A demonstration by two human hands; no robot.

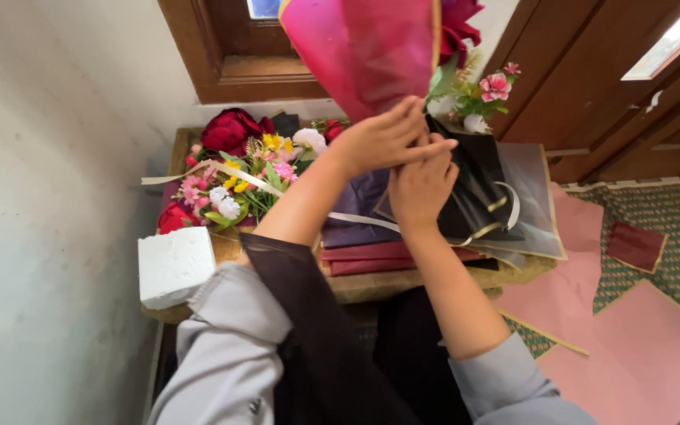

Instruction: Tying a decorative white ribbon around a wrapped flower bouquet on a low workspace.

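- Bouquet point(403, 55), in magenta wrap with dark and pink flowers showing at its right, is held up above the table point(356, 287).
- Left hand point(379, 138) lies closed over the wrap's narrow base; right hand point(421, 185) pinches it just below, the two touching.
- Looks like the gathering step; the base seems to need cinching, and a cream ribbon point(222, 173) lies across the loose flowers point(249, 169).
- White foam block point(175, 266) at the table's left corner; pink sheets point(631, 354) on the floor. No labels visible.

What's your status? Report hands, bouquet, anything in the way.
Left hand and right hand both gripping the pink-wrapped bouquet at its base. Bouquet held above the table. Ribbon trails under the wrists; loose flowers lie left.
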